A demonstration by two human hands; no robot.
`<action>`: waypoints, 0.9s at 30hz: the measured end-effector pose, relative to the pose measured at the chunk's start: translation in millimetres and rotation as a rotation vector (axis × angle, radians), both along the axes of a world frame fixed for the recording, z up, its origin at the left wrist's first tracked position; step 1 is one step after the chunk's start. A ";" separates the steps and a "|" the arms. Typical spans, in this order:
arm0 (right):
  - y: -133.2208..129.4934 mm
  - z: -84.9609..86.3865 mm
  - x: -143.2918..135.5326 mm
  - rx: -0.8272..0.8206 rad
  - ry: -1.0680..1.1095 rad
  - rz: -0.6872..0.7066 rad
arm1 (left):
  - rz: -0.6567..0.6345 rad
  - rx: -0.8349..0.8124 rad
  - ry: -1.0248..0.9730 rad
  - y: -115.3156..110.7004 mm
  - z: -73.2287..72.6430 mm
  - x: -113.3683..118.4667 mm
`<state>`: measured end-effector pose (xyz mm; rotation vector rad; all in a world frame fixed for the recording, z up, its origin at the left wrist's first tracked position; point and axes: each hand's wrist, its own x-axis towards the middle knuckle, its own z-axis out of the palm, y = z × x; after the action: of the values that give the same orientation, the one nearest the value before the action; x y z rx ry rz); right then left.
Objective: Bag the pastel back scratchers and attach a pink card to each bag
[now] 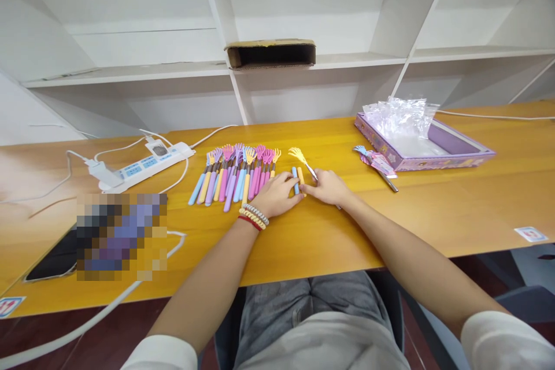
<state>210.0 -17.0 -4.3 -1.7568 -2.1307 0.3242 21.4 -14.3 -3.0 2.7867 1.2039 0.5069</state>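
My right hand point(329, 188) is closed around the metal shaft of a yellow hand-shaped back scratcher point(298, 154), its head pointing up and left. Its thumb and fingertips touch a loose yellow handle point(302, 176). My left hand point(277, 193), palm down, has its fingers curled at a light blue handle point(295, 176) right beside the yellow one. To the left of that hand lie several back scratchers point(234, 173) in a row, with blue, yellow, purple and pink handles. Another back scratcher point(377, 166), with a blue head and bare metal shaft, rests on a pink card at the right.
A purple box point(442, 163) holding clear plastic bags point(403, 115) stands at the back right. Cables run from a white power strip point(147, 167) on the left, near a black phone point(52, 257). A cardboard box point(271, 55) sits on the white shelf behind.
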 end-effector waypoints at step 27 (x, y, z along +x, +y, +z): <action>-12.7 4.0 1.7 -0.356 0.987 0.477 | -0.047 -0.338 -0.589 -2.6 15.3 8.9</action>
<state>211.7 -29.7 -0.4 -0.8407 -1.7150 1.4193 30.3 -16.8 12.4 2.1512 0.9722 0.9338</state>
